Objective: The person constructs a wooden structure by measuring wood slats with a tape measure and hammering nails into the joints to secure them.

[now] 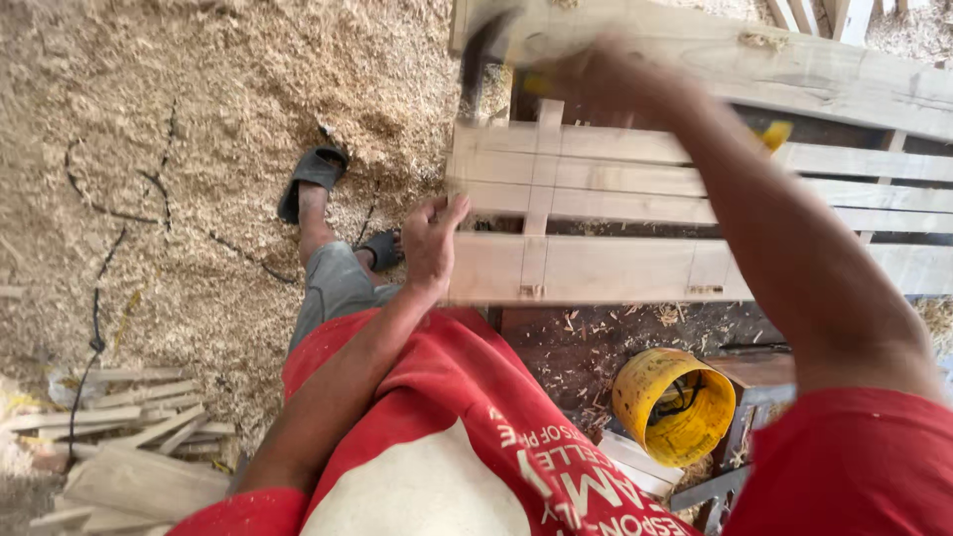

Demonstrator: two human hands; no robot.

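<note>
A frame of pale wooden slats lies across a workbench in front of me. My left hand rests on the near left end of the frame, fingers spread against the wood. My right hand is raised over the far side and blurred by motion; it is shut on a hammer with a dark head and a yellow handle, its head above the frame's far left corner.
A yellow bucket stands below the bench on the right. The floor is deep in sawdust, with a dark cable running across it. Loose wood offcuts lie at the lower left. More planks lie beyond the frame.
</note>
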